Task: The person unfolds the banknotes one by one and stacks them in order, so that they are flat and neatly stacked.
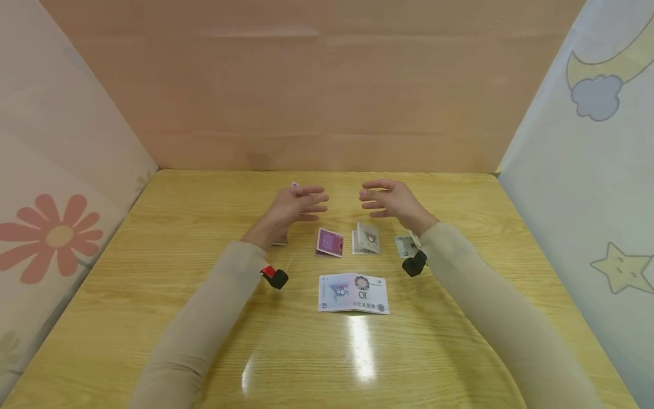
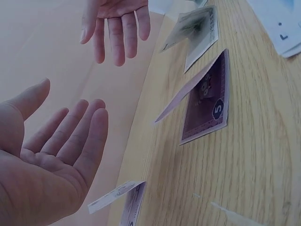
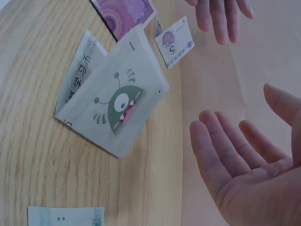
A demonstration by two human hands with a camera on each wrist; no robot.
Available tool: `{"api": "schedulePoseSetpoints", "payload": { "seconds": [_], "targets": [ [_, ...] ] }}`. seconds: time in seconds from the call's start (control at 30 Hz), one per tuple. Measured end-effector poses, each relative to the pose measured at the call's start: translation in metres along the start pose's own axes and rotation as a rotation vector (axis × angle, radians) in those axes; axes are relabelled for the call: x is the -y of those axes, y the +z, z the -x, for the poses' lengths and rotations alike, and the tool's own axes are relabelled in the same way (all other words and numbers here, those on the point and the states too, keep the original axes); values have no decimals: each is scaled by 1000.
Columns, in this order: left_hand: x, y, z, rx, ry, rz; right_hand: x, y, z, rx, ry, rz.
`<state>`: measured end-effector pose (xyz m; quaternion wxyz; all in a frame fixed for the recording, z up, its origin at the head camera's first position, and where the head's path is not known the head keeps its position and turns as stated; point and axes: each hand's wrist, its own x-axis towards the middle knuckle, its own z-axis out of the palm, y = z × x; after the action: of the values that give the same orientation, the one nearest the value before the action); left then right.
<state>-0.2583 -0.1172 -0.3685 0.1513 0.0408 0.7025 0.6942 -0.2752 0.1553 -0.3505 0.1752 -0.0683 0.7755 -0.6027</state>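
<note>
My left hand (image 1: 293, 207) and right hand (image 1: 393, 200) hover over the far half of the table, palms facing each other. Both have spread, relaxed fingers and hold nothing. Below them, between the forearms, stand a folded purple play banknote (image 1: 330, 243) and a folded grey-green play banknote (image 1: 369, 238) with a one-eyed monster (image 3: 123, 106). Partly covered by the right wrist is a green play banknote (image 1: 405, 246) marked 2. Another folded note (image 1: 279, 241) is mostly hidden by the left wrist. Nearer me lies a creased 10 play banknote (image 1: 352, 293).
The wooden table (image 1: 168, 227) meets an orange-brown back panel (image 1: 317, 102). Side panels with a flower (image 1: 59, 237) and a star (image 1: 623, 268) border it. A note's corner (image 1: 294, 184) shows behind the left hand. Black wrist cameras (image 1: 278, 279) hang under the sleeves.
</note>
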Motion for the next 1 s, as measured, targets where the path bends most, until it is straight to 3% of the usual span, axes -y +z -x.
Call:
{"api": "schedulePoseSetpoints", "payload": {
  "seconds": [0.2, 0.4, 0.7, 1.0],
  "targets": [
    [1, 2, -3, -9, -13, -8, -2, 1, -4, -14, 2, 8],
    [-1, -7, -6, -35, -35, -55, 0, 5, -7, -6, 0, 18],
    [-3, -33, -8, -68, -50, -124, 1, 15, -9, 32, -40, 22],
    [4, -62, -12, -151, -49, -335, 2, 19, -9, 51, -51, 39]
  ]
}}
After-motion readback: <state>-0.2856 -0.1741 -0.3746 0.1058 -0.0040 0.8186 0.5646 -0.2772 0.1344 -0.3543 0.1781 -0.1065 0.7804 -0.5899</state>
